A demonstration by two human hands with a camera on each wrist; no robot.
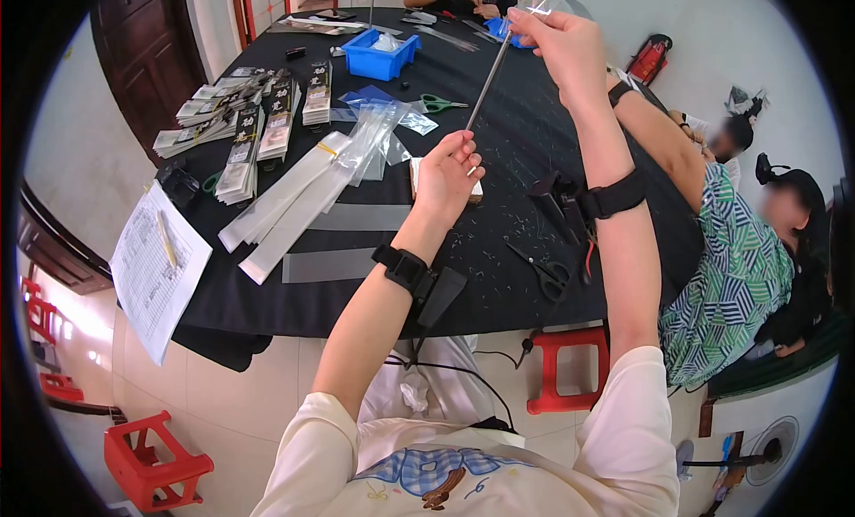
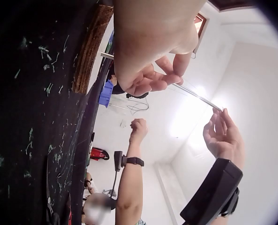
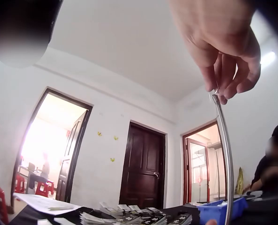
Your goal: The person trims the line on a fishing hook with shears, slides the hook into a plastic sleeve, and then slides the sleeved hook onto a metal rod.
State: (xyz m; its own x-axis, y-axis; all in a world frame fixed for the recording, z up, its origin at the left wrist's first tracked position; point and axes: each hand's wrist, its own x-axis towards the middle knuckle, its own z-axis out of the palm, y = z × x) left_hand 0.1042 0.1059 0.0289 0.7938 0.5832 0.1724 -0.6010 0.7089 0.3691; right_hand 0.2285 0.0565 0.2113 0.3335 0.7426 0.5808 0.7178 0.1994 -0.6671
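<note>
Metal rod [image 1: 490, 81] held aslant above black surface [image 1: 512, 223], left hand [image 1: 443, 180] fingers curled round its lower part, right hand [image 1: 570, 61] fingers pinching its top; packet labels [image 1: 282, 103] bear pale characters, illegible here.

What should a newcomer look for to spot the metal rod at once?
Find the black-covered table in the head view. Above it, the metal rod slants up from the left hand to the right hand. Unlike the flat, clear sleeves, it is narrow, silvery and held aloft.
</note>
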